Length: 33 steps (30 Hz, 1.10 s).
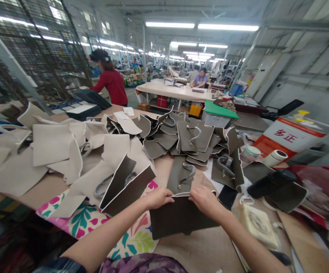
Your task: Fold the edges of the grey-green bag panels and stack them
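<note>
A dark olive bag panel [183, 218] with a pale edge lies in front of me, folded across its middle. Its far part bears a plastic-wrapped handle [191, 172] fixed with small gold-coloured fittings. My left hand [160, 198] pinches the panel near the left end of the fold. At the right end, my right hand [206, 203] grips the same panel, thumb and fingers closed. Just left of my left hand stands another folded dark bag panel [136, 191], partly open like a V. To the right lies a dark panel with a wrapped handle [223, 172].
Beige bag panels [50, 144] are heaped at left, dark ones [164, 138] at the back. A flowered cloth [81, 220] lies front left. At right are a black bottle-like object [272, 182], a yellowish block [258, 226] and an orange-white container [289, 134]. Co-workers [114, 85] are beyond.
</note>
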Each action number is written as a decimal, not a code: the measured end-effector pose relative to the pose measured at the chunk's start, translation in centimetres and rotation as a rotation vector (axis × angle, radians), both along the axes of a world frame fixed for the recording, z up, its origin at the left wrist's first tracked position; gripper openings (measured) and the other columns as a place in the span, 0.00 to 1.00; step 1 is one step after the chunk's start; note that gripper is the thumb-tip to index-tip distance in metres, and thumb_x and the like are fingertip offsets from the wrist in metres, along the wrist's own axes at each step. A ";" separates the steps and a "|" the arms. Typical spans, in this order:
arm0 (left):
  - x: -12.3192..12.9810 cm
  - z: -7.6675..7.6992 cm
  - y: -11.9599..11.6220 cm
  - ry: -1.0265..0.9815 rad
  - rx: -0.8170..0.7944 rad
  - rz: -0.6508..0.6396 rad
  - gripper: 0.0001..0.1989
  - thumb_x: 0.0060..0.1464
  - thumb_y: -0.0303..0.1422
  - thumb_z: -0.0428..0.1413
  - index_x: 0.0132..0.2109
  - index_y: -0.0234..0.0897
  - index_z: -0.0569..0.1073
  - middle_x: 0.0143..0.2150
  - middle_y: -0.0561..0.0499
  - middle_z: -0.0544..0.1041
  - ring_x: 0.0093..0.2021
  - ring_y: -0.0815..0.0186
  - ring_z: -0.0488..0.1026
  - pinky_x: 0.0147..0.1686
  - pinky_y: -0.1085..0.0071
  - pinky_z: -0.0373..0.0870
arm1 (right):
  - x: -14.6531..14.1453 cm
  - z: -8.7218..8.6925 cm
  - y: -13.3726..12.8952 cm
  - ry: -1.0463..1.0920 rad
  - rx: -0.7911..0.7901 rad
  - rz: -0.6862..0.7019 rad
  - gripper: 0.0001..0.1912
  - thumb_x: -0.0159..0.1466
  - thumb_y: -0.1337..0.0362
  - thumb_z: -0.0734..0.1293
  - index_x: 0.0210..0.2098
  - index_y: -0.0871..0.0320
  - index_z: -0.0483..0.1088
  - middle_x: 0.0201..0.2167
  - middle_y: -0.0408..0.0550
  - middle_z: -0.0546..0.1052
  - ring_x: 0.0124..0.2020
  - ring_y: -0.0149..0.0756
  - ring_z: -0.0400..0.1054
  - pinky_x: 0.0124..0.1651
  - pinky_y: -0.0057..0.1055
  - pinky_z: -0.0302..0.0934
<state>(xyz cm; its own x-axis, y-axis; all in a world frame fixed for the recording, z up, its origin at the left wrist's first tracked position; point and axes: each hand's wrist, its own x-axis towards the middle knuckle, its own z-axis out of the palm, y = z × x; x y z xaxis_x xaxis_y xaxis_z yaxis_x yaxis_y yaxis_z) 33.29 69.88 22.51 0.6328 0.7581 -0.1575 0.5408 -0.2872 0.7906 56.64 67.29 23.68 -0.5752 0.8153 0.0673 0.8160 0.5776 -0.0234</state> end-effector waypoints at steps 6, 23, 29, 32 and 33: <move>1.0 -0.3 0.1 0.015 0.003 -0.002 0.10 0.48 0.36 0.52 0.34 0.39 0.77 0.27 0.55 0.76 0.28 0.68 0.69 0.25 0.79 0.57 | -0.4 0.9 -0.5 0.020 -0.070 -0.044 0.06 0.61 0.64 0.60 0.30 0.58 0.66 0.29 0.49 0.72 0.32 0.40 0.65 0.33 0.31 0.54; -0.8 1.3 0.6 0.044 -0.051 -0.131 0.14 0.51 0.38 0.49 0.35 0.36 0.77 0.25 0.55 0.73 0.25 0.71 0.65 0.23 0.78 0.56 | 2.1 0.4 -0.8 0.230 -0.150 0.014 0.07 0.62 0.62 0.59 0.34 0.57 0.67 0.33 0.47 0.70 0.37 0.37 0.64 0.38 0.31 0.57; 0.9 2.1 -0.2 0.046 0.030 -0.177 0.13 0.53 0.36 0.48 0.40 0.41 0.76 0.34 0.53 0.77 0.32 0.66 0.69 0.30 0.77 0.59 | 1.2 0.9 -1.3 0.279 -0.221 -0.032 0.09 0.63 0.63 0.58 0.30 0.58 0.66 0.29 0.45 0.70 0.34 0.34 0.64 0.37 0.29 0.56; 2.2 2.2 -0.6 0.055 0.070 -0.162 0.13 0.52 0.36 0.49 0.39 0.41 0.76 0.34 0.51 0.78 0.33 0.64 0.70 0.30 0.75 0.59 | 0.8 1.1 -1.4 0.328 -0.285 -0.094 0.07 0.62 0.64 0.60 0.29 0.57 0.66 0.29 0.44 0.70 0.33 0.33 0.64 0.36 0.28 0.56; 2.5 2.2 -0.6 0.056 0.076 -0.155 0.13 0.52 0.36 0.49 0.38 0.40 0.76 0.33 0.51 0.78 0.33 0.64 0.70 0.30 0.75 0.59 | 0.8 1.1 -1.4 0.341 -0.302 -0.117 0.06 0.61 0.64 0.60 0.29 0.57 0.66 0.29 0.44 0.70 0.33 0.33 0.64 0.35 0.27 0.56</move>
